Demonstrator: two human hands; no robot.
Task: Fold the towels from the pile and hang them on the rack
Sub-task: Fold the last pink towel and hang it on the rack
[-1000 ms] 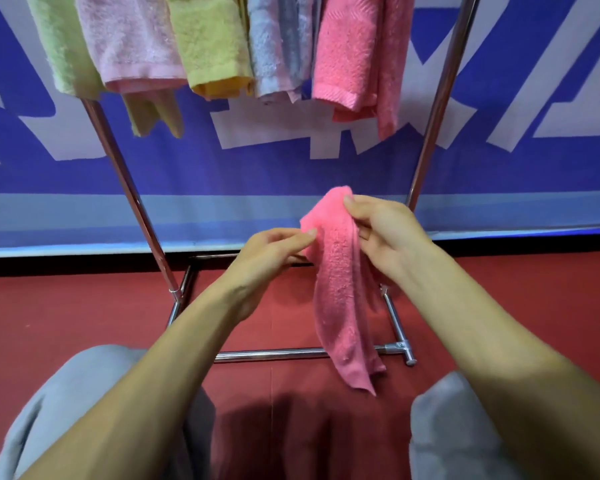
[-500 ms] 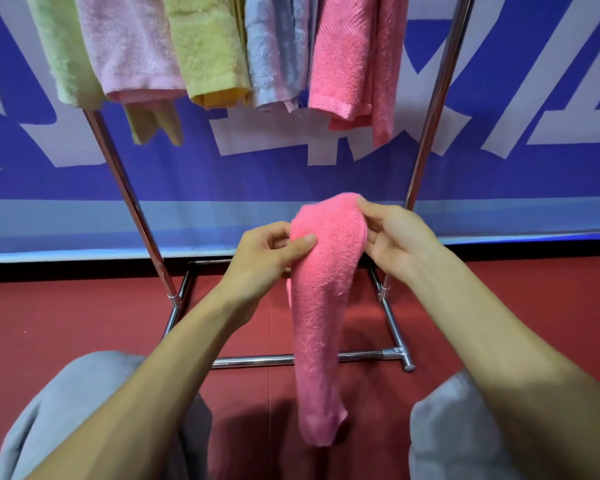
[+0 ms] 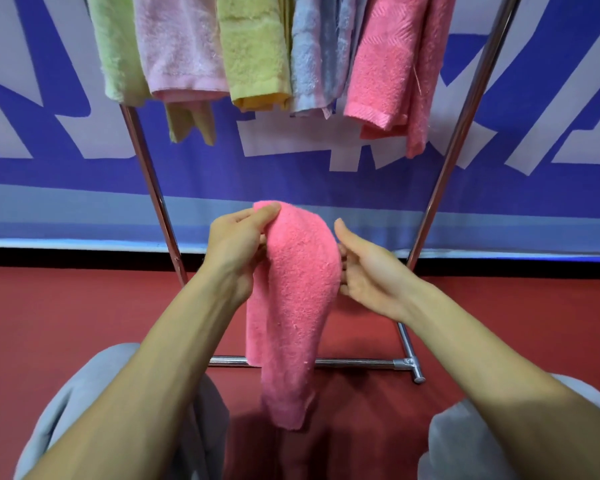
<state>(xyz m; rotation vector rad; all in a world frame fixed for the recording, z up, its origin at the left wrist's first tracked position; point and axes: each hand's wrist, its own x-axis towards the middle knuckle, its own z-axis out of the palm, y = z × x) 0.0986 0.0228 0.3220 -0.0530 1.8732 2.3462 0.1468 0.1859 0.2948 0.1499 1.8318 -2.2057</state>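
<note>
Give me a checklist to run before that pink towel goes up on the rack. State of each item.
1. Left hand grips the pink towel at its top: ok, thumb and fingers pinch it.
2. Right hand grips it: not ok, open beside it, fingertips behind its edge.
3. Towel folded evenly: cannot tell, it hangs as a draped strip.
4. Free space on the rack: cannot tell, the top bar is out of view.
5. Towel's lower end clear of the floor: cannot tell.

Held towel [image 3: 291, 306] hanging between left hand [image 3: 236, 251] and right hand [image 3: 371, 271], in front of rack [image 3: 461, 133]. Hung towels [image 3: 257, 53] in a row above, wall banner [image 3: 551, 188] behind. Knees [image 3: 94, 403] below, either side.
</note>
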